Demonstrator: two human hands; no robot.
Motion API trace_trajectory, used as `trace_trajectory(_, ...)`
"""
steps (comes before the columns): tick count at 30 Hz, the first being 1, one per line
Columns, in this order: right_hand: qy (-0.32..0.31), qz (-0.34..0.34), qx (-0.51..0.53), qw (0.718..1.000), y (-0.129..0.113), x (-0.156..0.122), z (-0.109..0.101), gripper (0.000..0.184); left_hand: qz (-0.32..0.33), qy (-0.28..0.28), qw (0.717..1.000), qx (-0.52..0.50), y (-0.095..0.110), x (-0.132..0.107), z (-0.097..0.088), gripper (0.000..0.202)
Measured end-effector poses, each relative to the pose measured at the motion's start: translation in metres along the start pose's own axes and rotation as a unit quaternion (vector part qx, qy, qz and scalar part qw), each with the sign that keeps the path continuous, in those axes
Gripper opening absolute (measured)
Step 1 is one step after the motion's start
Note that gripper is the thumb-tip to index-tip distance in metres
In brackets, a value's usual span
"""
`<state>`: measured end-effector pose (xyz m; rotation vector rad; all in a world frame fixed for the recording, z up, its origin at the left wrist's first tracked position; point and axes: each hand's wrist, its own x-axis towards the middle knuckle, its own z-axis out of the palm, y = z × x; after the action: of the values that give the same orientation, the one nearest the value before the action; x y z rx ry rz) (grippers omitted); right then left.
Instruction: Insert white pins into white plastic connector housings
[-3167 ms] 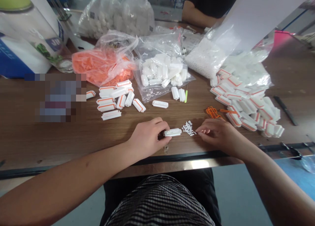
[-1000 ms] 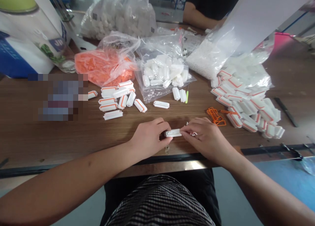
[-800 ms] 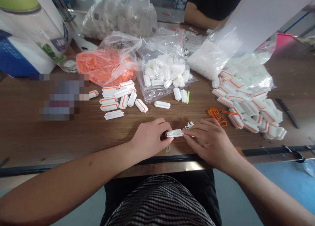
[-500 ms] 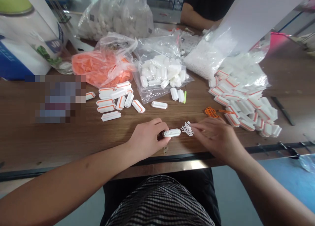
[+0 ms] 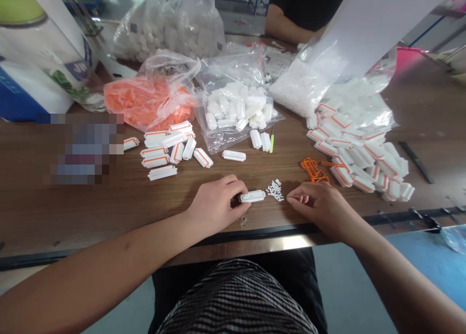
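My left hand (image 5: 223,200) pinches one end of a white plastic connector housing (image 5: 252,196), its slotted face turned up. Just right of the housing lies a small heap of tiny white plastic pieces (image 5: 275,190). On the far side of that heap my right hand (image 5: 315,202) rests near the table edge, thumb and forefinger pressed together; anything between those fingertips is too small to make out. Beyond my right hand sit orange plastic frames (image 5: 312,169). Another white housing (image 5: 234,155) lies by itself above my left hand.
White housings with orange strips lie in a left group (image 5: 156,152) and a large right pile (image 5: 360,154). Bags of orange parts (image 5: 145,103), white housings (image 5: 238,106) and tiny white pieces (image 5: 302,84) line the back. A green-handled pick (image 5: 271,143) and a black tool (image 5: 417,162) lie there.
My right hand has drawn back a little to the right from the heap of tiny pieces, its fingers now curled together. My left hand keeps hold of the housing.
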<state>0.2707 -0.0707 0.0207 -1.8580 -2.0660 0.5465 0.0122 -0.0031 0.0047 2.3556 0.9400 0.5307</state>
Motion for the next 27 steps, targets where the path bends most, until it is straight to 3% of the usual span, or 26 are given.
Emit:
trace_trajectory(5,0.015,0.010,0.047,0.999,-0.008,0.000,0.001,0.017,-0.004,0.002,1.000,-0.001,0.001,0.000,0.000,0.010)
trace_trajectory(11,0.018,-0.038,0.153,0.987,-0.032,0.010,0.019,0.015,-0.001,0.002,1.000,-0.004,0.000,0.001,0.000,0.008)
trace_trajectory(17,0.043,-0.070,0.104,0.991,-0.037,0.015,0.028,0.014,0.004,0.004,1.000,-0.008,0.000,-0.001,0.002,0.010)
trace_trajectory(27,0.069,-0.190,-0.028,0.979,-0.039,0.016,0.020,0.018,-0.005,-0.008,1.000,-0.002,0.002,0.001,-0.001,0.008)
